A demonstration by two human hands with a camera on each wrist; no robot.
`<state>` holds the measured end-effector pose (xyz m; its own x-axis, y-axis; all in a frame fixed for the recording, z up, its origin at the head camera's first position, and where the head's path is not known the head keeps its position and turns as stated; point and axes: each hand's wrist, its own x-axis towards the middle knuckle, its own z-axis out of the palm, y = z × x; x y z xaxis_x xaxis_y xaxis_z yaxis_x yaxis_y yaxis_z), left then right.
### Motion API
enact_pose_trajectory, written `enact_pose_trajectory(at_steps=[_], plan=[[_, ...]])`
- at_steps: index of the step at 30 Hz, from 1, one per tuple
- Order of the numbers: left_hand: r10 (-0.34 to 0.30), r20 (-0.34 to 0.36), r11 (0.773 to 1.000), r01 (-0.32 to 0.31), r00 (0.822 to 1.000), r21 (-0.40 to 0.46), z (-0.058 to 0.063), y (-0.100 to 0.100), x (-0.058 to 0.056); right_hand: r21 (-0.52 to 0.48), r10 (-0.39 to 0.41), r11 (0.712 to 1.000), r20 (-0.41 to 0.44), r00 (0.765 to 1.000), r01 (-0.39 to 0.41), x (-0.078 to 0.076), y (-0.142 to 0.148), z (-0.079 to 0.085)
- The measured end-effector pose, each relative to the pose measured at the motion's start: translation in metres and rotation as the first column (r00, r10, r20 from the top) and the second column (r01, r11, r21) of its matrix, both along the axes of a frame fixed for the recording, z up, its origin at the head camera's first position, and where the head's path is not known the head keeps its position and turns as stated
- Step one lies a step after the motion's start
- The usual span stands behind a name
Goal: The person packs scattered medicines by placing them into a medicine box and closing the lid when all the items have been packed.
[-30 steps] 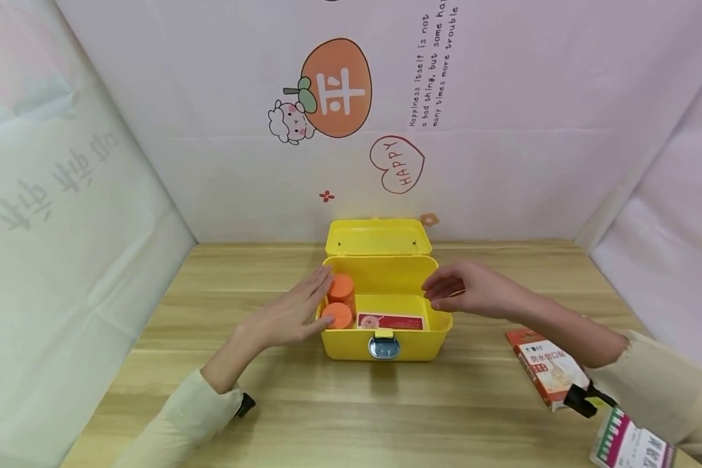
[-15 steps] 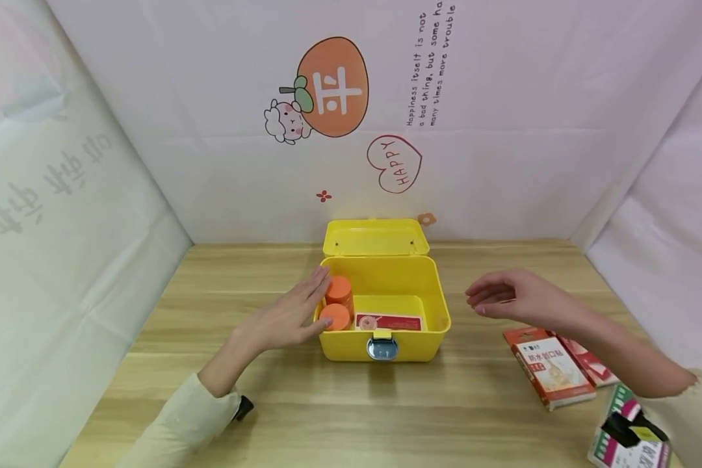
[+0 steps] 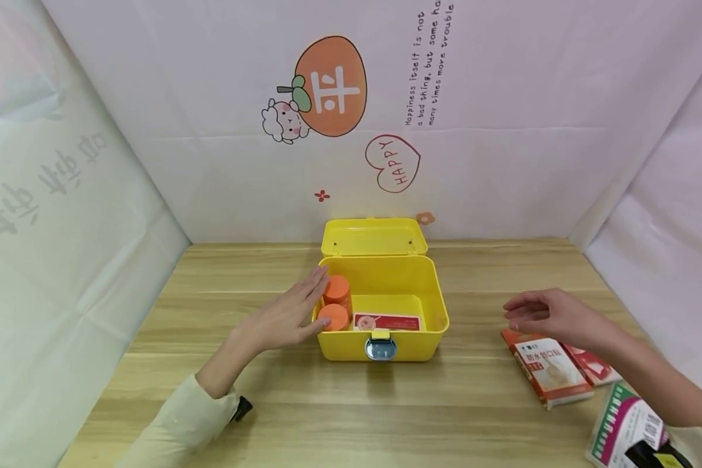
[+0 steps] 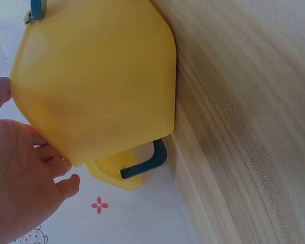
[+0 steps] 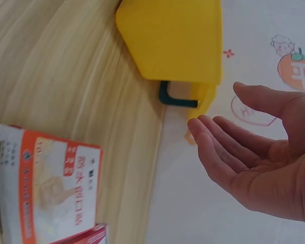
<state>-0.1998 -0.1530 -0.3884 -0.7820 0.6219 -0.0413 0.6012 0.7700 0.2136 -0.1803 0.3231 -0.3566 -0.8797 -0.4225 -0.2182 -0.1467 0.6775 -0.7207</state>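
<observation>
A yellow storage box (image 3: 406, 344) stands on the table with its lid (image 3: 374, 237) raised at the back. Inside it, two orange-capped jars (image 3: 333, 316) sit at the left end, beside a red-and-white flat packet (image 3: 389, 322). My left hand (image 3: 283, 318) rests along the box's left rim, fingers straight, thumb at the front corner by the near jar. The left wrist view shows its fingertips right at the box edge. My right hand (image 3: 567, 318) is in the air right of the box, holding nothing, fingers loosely bent. Below it lies an orange-and-white adhesive bandage box (image 3: 552, 374).
Partly under the bandage box lies a red packet (image 3: 593, 365). A green, white and magenta box (image 3: 620, 422) is at the front right, partly covered by the right sleeve and wrist strap. Printed white cloth (image 3: 503, 162) walls in the wooden table (image 3: 351, 416).
My right hand has moved right, from the yellow box's right end to over the bandage box. My left hand stays on the left rim.
</observation>
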Motion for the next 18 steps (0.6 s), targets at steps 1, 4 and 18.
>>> enact_pose_trajectory(at_steps=[1,4,18], plan=[[-0.001,0.000,1.000,0.001,1.000,0.000,0.000,0.000,0.000,0.019,-0.004,1.000,0.000,1.000,0.004,0.001,0.003,-0.003],[-0.003,0.002,1.000,0.003,1.000,-0.006,-0.002,-0.001,0.002,0.074,-0.008,0.997,-0.013,1.000,0.009,0.003,0.012,-0.012],[-0.001,0.009,1.000,0.001,1.000,0.005,0.000,0.000,0.002,0.337,-0.029,0.937,-0.181,0.983,0.090,-0.001,0.043,-0.045]])
